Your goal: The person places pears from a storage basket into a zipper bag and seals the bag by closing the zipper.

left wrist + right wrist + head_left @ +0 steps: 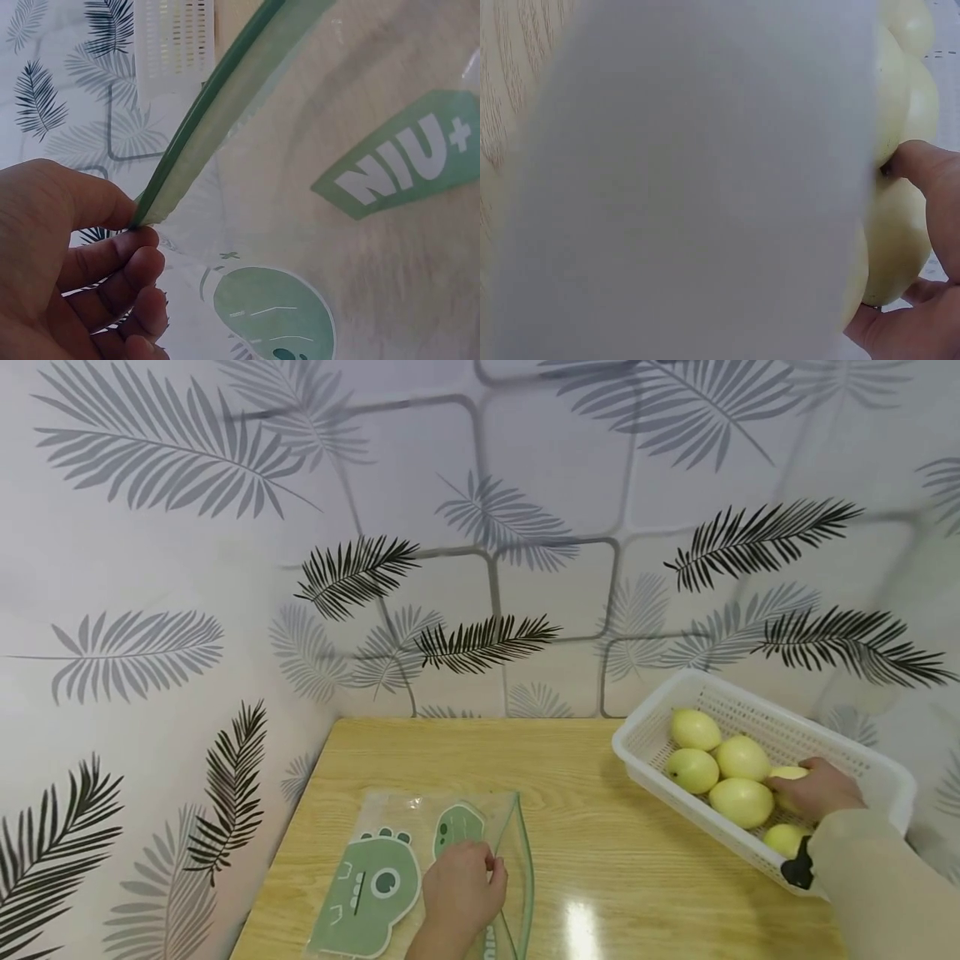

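My left hand (462, 889) pinches the green-edged opening of a clear zip bag (375, 893), which lies on the table with a green cartoon monster print. In the left wrist view, thumb and forefinger nip the green edge strip (180, 142) at one corner, the other fingers loosely curled. At the right, my right hand (819, 789) reaches into a white plastic basket (641, 758) and grips a smooth pale yellow fruit (896, 240), thumb on one side and fingers on the other. Several like fruits (741, 802) lie around it. The blurred basket wall hides much of the right wrist view.
A wooden table (585, 827) spans the space between bag and basket. Behind it stands a wall (555, 477) with a feather-leaf pattern. The basket's raised rim stands between the fruits and the tabletop.
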Action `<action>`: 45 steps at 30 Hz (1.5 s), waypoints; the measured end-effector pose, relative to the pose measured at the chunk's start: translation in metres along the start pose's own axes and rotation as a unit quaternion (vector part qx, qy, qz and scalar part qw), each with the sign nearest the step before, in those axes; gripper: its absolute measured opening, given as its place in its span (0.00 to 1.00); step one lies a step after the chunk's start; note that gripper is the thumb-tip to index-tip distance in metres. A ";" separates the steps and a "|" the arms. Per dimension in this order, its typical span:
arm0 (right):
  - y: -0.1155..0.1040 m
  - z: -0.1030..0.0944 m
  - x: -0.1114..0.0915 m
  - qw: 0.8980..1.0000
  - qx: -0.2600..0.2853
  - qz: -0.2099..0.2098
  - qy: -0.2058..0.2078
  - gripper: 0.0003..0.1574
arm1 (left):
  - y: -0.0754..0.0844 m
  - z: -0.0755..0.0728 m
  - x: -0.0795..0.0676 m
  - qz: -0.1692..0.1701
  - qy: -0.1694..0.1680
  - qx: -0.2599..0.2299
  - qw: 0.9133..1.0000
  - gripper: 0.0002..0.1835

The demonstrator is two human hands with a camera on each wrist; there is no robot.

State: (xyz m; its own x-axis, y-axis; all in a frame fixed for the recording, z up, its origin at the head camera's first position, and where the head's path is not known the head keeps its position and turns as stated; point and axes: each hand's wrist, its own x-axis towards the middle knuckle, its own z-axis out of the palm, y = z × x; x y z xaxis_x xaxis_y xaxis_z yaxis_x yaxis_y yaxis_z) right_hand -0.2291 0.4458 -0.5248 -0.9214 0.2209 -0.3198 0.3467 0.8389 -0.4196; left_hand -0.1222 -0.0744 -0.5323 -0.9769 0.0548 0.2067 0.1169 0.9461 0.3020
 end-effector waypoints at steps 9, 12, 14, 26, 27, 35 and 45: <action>0.001 -0.001 -0.002 1.000 -0.002 0.001 0.004 0.63 | -0.001 0.000 -0.002 -0.001 -0.004 0.000 1.000 0.15; 0.002 0.000 -0.002 1.000 0.007 0.004 0.000 0.64 | -0.002 0.000 -0.002 -0.001 -0.001 0.000 1.000 0.15; 0.004 0.001 -0.001 1.000 0.013 0.010 -0.002 0.65 | -0.002 0.000 -0.002 0.000 0.000 0.000 1.000 0.15; 0.008 0.002 -0.001 1.000 0.009 0.016 0.017 0.65 | 0.001 -0.001 0.001 -0.004 0.001 -0.006 1.000 0.15; 0.007 0.002 -0.002 1.000 0.012 0.016 0.021 0.64 | 0.001 -0.001 0.001 -0.003 0.002 -0.007 1.000 0.15; -0.004 -0.002 -0.007 0.995 0.041 0.004 0.095 0.58 | 0.000 -0.001 0.001 0.000 -0.001 -0.012 1.000 0.16; -0.024 -0.018 -0.011 0.983 0.050 -0.058 0.166 0.55 | 0.000 -0.004 0.002 0.000 -0.009 -0.013 1.000 0.16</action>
State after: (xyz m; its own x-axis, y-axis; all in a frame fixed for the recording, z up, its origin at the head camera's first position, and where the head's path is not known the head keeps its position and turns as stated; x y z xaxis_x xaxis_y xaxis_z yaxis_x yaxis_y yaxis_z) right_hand -0.2306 0.4322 -0.4957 -0.9567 0.2901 0.0225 0.2360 0.8187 -0.5235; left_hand -0.1241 -0.0756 -0.5285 -0.9799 0.0609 0.1901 0.1214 0.9377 0.3255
